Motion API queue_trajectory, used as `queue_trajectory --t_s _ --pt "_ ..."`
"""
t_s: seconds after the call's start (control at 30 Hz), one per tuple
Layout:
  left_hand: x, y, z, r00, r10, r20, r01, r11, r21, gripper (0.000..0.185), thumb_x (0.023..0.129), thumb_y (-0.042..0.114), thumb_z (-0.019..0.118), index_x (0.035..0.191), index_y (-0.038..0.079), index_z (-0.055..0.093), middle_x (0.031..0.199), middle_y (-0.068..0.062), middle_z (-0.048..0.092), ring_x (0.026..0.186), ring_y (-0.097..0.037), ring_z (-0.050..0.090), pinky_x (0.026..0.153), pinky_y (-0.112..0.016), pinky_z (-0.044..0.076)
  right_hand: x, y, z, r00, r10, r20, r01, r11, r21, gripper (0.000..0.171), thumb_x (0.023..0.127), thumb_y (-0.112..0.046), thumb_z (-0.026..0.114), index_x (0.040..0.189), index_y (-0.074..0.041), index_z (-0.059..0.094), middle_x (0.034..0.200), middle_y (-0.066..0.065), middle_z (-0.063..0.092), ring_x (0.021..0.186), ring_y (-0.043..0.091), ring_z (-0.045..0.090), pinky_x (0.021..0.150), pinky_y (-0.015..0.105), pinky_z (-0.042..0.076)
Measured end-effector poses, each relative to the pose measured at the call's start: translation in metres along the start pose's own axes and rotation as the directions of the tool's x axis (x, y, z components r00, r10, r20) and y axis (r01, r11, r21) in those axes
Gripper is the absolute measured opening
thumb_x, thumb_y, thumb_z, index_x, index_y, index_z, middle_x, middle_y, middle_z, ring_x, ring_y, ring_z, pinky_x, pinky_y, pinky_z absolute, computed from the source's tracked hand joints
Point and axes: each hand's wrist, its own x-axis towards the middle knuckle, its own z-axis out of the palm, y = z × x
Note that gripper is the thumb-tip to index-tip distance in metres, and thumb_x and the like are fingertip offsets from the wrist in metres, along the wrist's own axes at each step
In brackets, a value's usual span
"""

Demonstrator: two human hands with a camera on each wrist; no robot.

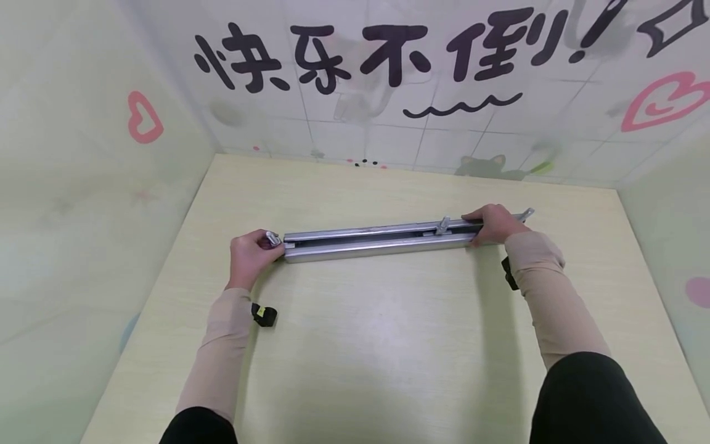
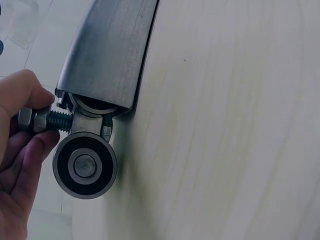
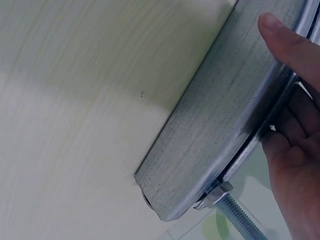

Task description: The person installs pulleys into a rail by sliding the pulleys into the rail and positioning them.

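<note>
- Nearest the camera, two sleeved forearms reach out over the pale wooden table, one to each end of a long metal track that lies flat and crosswise near the table's middle.
- The left hand sits at the track's left end. In the left wrist view its thumb and fingers pinch a threaded bolt with a hex nut on it — the stem of a roller wheel that hangs just outside the track's open mouth, touching it. The grip on the stem reads as a way to steer the roller at the channel opening.
- The right hand wraps the track near its right end, thumb over the near face and fingers curled behind it in the right wrist view — a steadying hold, by the look of it, to keep the track from sliding.
- A second bolt pokes out under that end, and a small hanger fitting stands up from the track just left of the right hand.
- Beyond, tiled walls carry black painted lettering and pink hearts.
</note>
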Motion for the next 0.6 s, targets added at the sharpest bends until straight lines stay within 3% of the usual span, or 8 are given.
queue_trajectory --t_s 0.17,0.37,0.5,0.6 --pt "0.000 0.002 0.000 1.000 -0.007 0.021 0.007 1.000 -0.007 0.011 0.065 0.004 0.070 0.073 -0.003 0.067 0.066 -0.015 0.066 0.055 -0.011 0.056 0.050 -0.007 0.042 0.000 -0.002 -0.001 1.000 0.004 0.007 -0.004 1.000 -0.005 0.067 0.060 -0.009 0.081 0.122 0.000 0.054 0.124 0.027 0.050 0.114 0.043 0.045 0.098 0.051 0.033" --pt "0.002 0.004 0.001 0.998 0.041 0.050 -0.042 0.999 0.019 0.010 0.067 0.003 0.069 0.073 -0.004 0.066 0.067 -0.016 0.066 0.057 -0.018 0.060 0.051 -0.008 0.042 0.000 -0.003 -0.001 1.000 0.004 0.005 -0.004 1.000 -0.006 0.068 0.060 -0.009 0.081 0.122 0.000 0.054 0.124 0.028 0.049 0.114 0.044 0.044 0.098 0.052 0.033" --pt "0.003 0.008 -0.001 0.995 0.034 0.092 -0.039 0.998 0.052 0.011 0.068 0.005 0.070 0.074 -0.003 0.066 0.068 -0.015 0.066 0.059 -0.021 0.061 0.054 -0.018 0.048 -0.001 -0.003 -0.001 1.000 0.011 0.011 -0.011 1.000 -0.002 0.068 0.060 -0.010 0.081 0.122 0.000 0.054 0.124 0.028 0.049 0.114 0.044 0.044 0.098 0.052 0.033" --pt "0.006 0.010 -0.004 0.985 0.015 0.174 -0.031 0.995 0.090 0.015 0.071 0.009 0.070 0.079 -0.003 0.065 0.072 -0.015 0.066 0.063 -0.022 0.061 0.059 -0.029 0.051 -0.001 -0.003 -0.001 1.000 0.012 0.014 -0.012 1.000 0.000 0.068 0.061 -0.010 0.081 0.123 0.000 0.053 0.125 0.028 0.048 0.114 0.044 0.044 0.098 0.052 0.033"
